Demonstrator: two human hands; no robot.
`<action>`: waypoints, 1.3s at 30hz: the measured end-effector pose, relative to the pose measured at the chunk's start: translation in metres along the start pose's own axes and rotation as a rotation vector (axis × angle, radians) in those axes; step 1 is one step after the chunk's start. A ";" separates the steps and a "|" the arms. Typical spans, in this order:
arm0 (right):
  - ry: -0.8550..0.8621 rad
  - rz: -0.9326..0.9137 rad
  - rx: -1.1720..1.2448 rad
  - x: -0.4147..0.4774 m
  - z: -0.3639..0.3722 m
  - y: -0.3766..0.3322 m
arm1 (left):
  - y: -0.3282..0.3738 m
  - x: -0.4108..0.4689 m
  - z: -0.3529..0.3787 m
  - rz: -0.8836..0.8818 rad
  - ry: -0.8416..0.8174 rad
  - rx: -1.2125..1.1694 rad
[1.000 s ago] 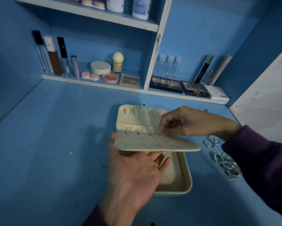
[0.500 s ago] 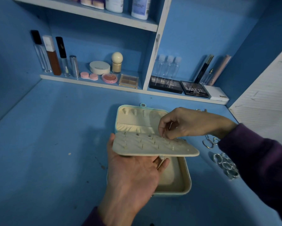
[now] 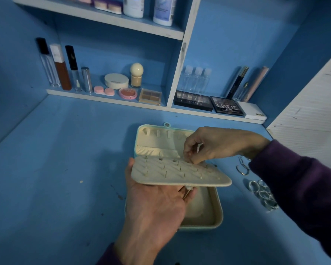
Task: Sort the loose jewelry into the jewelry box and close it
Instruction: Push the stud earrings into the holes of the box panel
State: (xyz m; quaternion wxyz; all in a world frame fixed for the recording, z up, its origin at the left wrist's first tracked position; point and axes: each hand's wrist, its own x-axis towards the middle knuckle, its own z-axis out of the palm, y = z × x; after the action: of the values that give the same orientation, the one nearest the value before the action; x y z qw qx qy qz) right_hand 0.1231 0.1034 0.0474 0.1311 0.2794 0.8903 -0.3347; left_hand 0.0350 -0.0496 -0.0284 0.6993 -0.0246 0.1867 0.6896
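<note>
Most of the view is taken up by a blue tabletop (image 3: 55, 169), with a white shelf (image 3: 107, 98) of makeup stuff set well beyond both hands. Right under the hands, the jewelry box (image 3: 219, 213) is laid open on the tabletop, lid flat on the far side, cream lining shown. A padded earring panel (image 3: 180, 175) is held level above the box's tray. It's carried on the left hand (image 3: 155, 209), which is turned palm up with the fingers kept straight underneath, so nothing is really gripped there. The right hand (image 3: 214, 144) is brought in from the right, fingertips curled and pinched on a tiny piece (image 3: 188, 160) at the panel's far edge; what it is can't be made out, way too small. Near the right wrist, a cluster of silver rings (image 3: 262, 194) is scattered loose on the tabletop, with a couple of hoop earrings (image 3: 242, 169) just beyond them. A few studs (image 3: 160, 159) are seen stuck in the panel's far row, left of the pinching fingertips.
</note>
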 end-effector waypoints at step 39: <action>0.589 0.037 0.660 -0.017 0.031 0.049 | 0.067 0.038 -0.004 0.865 0.443 1.583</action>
State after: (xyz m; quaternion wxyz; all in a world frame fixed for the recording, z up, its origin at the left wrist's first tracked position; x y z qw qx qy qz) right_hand 0.1668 0.1064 0.0059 -0.2184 0.4056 0.7300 -0.5048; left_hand -0.0314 -0.0115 -0.0280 0.1427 0.4005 0.7252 0.5417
